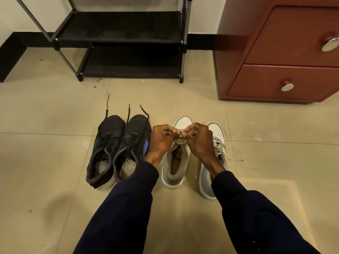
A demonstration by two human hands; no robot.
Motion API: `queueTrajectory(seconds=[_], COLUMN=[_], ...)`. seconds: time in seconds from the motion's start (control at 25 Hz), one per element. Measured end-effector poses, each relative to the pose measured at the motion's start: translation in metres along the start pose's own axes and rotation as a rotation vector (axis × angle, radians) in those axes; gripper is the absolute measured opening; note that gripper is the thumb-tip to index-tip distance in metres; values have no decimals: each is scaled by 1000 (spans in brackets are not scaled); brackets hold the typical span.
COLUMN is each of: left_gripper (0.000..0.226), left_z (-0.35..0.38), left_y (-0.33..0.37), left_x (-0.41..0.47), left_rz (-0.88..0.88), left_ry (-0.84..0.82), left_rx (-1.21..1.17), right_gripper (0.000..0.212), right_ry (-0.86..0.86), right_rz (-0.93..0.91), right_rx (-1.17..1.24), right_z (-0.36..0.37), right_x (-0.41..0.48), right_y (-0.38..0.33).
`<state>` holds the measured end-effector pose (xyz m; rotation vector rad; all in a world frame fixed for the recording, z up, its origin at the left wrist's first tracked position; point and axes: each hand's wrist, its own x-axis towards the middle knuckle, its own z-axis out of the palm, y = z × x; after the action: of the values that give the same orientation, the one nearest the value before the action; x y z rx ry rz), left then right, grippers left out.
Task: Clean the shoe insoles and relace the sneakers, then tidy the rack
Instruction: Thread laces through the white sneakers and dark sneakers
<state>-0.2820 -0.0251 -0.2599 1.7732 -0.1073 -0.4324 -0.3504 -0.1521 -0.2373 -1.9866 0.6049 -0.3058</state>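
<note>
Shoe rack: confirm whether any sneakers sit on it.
No, the dark sneakers and white sneakers stand on the floor before the shoe rack.

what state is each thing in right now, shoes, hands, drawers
left hand, pinching the lace of the left white sneaker
right hand, pinching the same lace
left white sneaker, upright on the floor, lace not yet tied
right white sneaker, upright, lace loose, one end trailing on the floor
black sneakers, side by side, laces untied, ends lying forward
drawers, both shut
</note>
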Motion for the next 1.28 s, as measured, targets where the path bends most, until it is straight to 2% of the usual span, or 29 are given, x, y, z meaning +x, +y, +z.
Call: queueTrajectory(seconds=[0.24,0.36,0.44,0.56,0.68,0.84,0.88,0.96,1.04,1.16,1.28], left_gripper=[16,24,30,29,24,19,17,29,29,36,53], left_z=[-7,-8,-8,-13,-26,-25,-25,-26,-31,-36,-31], left_y=[-2,-1,0,2,-1,-13,-13,-7,3,12,7], left_x=[5,2,-1,-3,-5,-16,-20,-34,-50,-77,-93], left_rz=[-202,-241,-237,-231,-220,-177,-105,92,217,240,258], left_ry=[23,21,15,99,186,193,182,108,-54,-320,-374], left_rx=[-87,-87,-89,-108,-80,89,164,345,457,759,1049], right_gripper=[14,3,6,5,3,10,12,23,40,56,63], right_ry=[-107,-82,-30,58,45,-55,-90,-131,-201,-458,-603], right_rz=[-111,-214,-284,-263,-174,-76,-45,-6,19,118,154], right_rx=[-34,-168,-328,-437,-454,-492,-476,-498,-680,-1021,-1170], right_z=[-3,-3,-2,-7,-29,-44,-45,-54,-65,-76,-72], right_x=[-11,-13,-15,-17,-24,-37,-39,-45,-52,-65,-87], right_y=[-1,-3,-3,5,18,20,16,6,-4,-17,-13])
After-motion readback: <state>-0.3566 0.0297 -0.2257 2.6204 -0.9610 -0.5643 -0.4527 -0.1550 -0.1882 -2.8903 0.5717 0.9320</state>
